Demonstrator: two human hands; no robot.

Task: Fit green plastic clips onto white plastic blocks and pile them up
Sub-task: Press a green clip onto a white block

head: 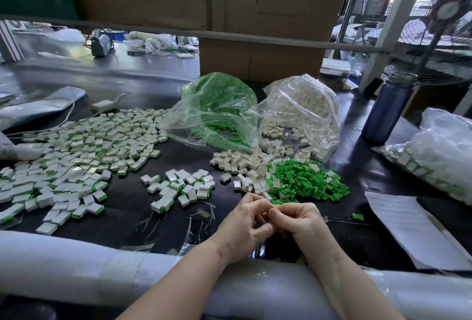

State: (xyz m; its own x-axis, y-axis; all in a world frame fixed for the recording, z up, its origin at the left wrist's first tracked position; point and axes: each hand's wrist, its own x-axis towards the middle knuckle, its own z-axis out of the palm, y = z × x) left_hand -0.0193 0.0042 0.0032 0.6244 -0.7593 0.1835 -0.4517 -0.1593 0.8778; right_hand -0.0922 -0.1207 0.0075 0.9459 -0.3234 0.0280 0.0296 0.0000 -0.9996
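My left hand (242, 220) and right hand (298, 220) touching over the tabletop (132, 207) near edge, fingers curled together, can't tell what they hold, loose green clips (306, 179) and white blocks (245, 164) just ahead, fitted blocks (76, 156) piled left

A dark table (132, 205) is covered with parts: a wide spread of assembled blocks (71, 156) at the left, a smaller cluster (181, 187) nearer the middle, loose white blocks (242, 164) and green clips (306, 179) beside them. Two clear bags — one of green clips (219, 105), one of white blocks (304, 113) — are set behind, a blue bottle (388, 108) and papers (408, 227) at the right.
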